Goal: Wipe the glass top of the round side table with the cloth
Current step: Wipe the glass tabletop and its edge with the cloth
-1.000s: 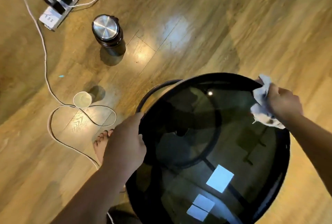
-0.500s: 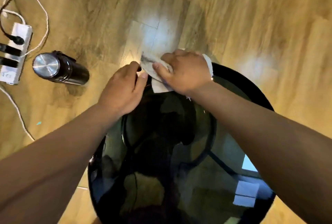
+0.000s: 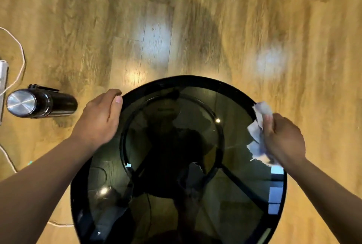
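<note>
Gripping cloth (image 3: 258,135), right hand (image 3: 283,142) at table's (image 3: 182,81) right rim.

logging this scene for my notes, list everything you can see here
side table: one, black rim with dark glass top, centre foreground
cloth: one, white, bunched at the table's right edge
flask: one, black with steel cap, floor left of the table
power strip: one, white, far left edge, mostly cut off
cable: count unclear, white, floor at left
floor: one, light wood, all around
left hand: one, holds the table's far-left rim
right hand: one, grips the cloth
</note>
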Available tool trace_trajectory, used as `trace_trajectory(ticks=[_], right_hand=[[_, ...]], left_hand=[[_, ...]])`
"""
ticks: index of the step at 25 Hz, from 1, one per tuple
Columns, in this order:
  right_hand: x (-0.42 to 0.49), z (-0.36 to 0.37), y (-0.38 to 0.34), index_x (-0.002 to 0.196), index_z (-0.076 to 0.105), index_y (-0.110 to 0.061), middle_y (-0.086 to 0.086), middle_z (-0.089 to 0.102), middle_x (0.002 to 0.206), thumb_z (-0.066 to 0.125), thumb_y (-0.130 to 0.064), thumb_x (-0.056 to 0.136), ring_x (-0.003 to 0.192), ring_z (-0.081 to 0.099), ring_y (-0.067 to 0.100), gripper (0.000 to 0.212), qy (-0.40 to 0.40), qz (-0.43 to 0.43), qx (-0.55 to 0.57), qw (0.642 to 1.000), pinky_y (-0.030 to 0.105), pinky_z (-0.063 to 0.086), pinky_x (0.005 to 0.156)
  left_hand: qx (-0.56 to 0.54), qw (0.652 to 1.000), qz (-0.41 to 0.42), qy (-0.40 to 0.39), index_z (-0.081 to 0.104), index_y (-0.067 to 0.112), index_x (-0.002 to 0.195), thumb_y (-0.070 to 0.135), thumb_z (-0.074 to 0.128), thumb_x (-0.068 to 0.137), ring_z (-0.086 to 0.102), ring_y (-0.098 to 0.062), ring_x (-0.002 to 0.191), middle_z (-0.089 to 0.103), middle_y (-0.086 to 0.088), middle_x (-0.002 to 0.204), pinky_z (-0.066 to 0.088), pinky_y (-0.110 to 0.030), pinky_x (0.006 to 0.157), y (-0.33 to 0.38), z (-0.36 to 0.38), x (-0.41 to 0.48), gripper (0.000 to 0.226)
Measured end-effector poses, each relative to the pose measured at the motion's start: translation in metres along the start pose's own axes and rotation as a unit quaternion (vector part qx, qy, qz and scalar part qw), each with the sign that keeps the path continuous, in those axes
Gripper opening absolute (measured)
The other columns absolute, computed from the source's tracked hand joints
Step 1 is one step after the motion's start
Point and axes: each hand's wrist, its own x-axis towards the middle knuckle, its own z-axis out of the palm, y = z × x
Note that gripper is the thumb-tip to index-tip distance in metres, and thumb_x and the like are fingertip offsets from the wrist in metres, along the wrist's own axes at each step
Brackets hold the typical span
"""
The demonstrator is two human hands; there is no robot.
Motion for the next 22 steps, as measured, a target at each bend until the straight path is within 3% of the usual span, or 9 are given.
trace_trajectory(ticks=[3, 6, 9, 11, 13, 15, 19, 22], right_hand=[[0.02, -0.003, -0.03, 0.097, 0.057, -0.007, 0.016, 0.061, 0.094, 0.029, -0.039, 0.105, 0.076, 0.049, 0.03, 0.043, 0.046, -0.034, 0.029, 0.998, 0.036, 0.035, 0.063], [0.042, -0.006, -0.086, 0.109, 0.057, -0.011, 0.014, 0.061, 0.104, 0.032, -0.045, 0.103, 0.091, 0.057, 0.035, 0.043, 0.029, -0.135, 0.003, 0.99, 0.035, 0.034, 0.068], [0.054, -0.007, -0.169, 0.121, 0.057, -0.022, 0.005, 0.061, 0.119, 0.037, -0.05, 0.1, 0.11, 0.057, 0.028, 0.039, -0.05, -0.308, -0.006, 0.95, 0.034, 0.029, 0.076], [0.057, -0.005, -0.185, 0.13, 0.054, -0.03, 0.001, 0.059, 0.128, 0.039, -0.053, 0.098, 0.118, 0.055, 0.024, 0.041, -0.05, -0.332, 0.001, 0.942, 0.036, 0.031, 0.082], [0.055, -0.001, -0.155, 0.135, 0.05, -0.031, 0.003, 0.057, 0.132, 0.038, -0.056, 0.097, 0.121, 0.051, 0.027, 0.046, -0.023, -0.291, 0.05, 0.955, 0.038, 0.032, 0.09], [0.051, -0.001, -0.103, 0.134, 0.049, -0.028, 0.009, 0.056, 0.13, 0.037, -0.055, 0.098, 0.119, 0.049, 0.031, 0.047, -0.008, -0.215, 0.099, 0.972, 0.039, 0.033, 0.091], [-0.006, 0.017, 0.029, 0.131, 0.051, -0.022, 0.015, 0.057, 0.108, 0.033, -0.056, 0.099, 0.097, 0.055, 0.035, 0.05, 0.023, -0.045, 0.135, 0.99, 0.034, 0.032, 0.068], [-0.092, 0.034, 0.093, 0.12, 0.058, -0.018, 0.003, 0.048, 0.085, 0.028, -0.056, 0.098, 0.072, 0.048, 0.024, 0.053, 0.018, 0.046, 0.188, 0.981, 0.031, 0.028, 0.056]], left_hand=[[0.019, 1.0, 0.007, 0.003, 0.053, 0.003, 0.124, 0.036, 0.023, 0.101, 0.049, -0.026, 0.087, 0.059, -0.015, 0.095, 0.033, -0.036, 0.078, 0.002, 0.004, 0.001, 0.05], [0.06, 0.998, -0.008, 0.01, 0.051, 0.004, 0.126, 0.036, 0.022, 0.101, 0.056, -0.042, 0.095, 0.062, -0.027, 0.105, 0.038, -0.044, 0.078, 0.001, 0.002, -0.002, 0.049], [0.183, 0.981, -0.027, 0.066, 0.048, 0.007, 0.133, 0.036, 0.025, 0.097, 0.049, -0.048, 0.116, 0.056, -0.029, 0.126, 0.036, -0.059, 0.098, 0.021, 0.01, -0.006, 0.052], [0.197, 0.974, 0.049, 0.098, 0.043, 0.008, 0.138, 0.035, 0.031, 0.095, 0.041, -0.044, 0.127, 0.048, -0.025, 0.136, 0.023, -0.065, 0.111, 0.063, 0.029, -0.003, 0.053], [0.168, 0.973, 0.133, 0.081, 0.035, 0.009, 0.142, 0.037, 0.034, 0.096, 0.031, -0.037, 0.138, 0.039, -0.021, 0.145, 0.005, -0.061, 0.12, 0.117, 0.058, 0.005, 0.054], [0.163, 0.964, 0.205, 0.052, 0.031, 0.011, 0.144, 0.04, 0.03, 0.097, 0.028, -0.031, 0.141, 0.034, -0.017, 0.149, -0.003, -0.056, 0.12, 0.168, 0.095, 0.012, 0.054], [0.199, 0.943, 0.267, 0.012, 0.033, 0.015, 0.139, 0.04, 0.032, 0.098, 0.037, -0.032, 0.136, 0.039, -0.014, 0.145, 0.001, -0.062, 0.12, 0.218, 0.156, 0.019, 0.049], [0.204, 0.94, 0.272, 0.025, 0.036, 0.008, 0.135, 0.035, 0.035, 0.098, 0.04, -0.037, 0.133, 0.044, -0.017, 0.139, 0.005, -0.061, 0.12, 0.215, 0.167, 0.02, 0.046]])
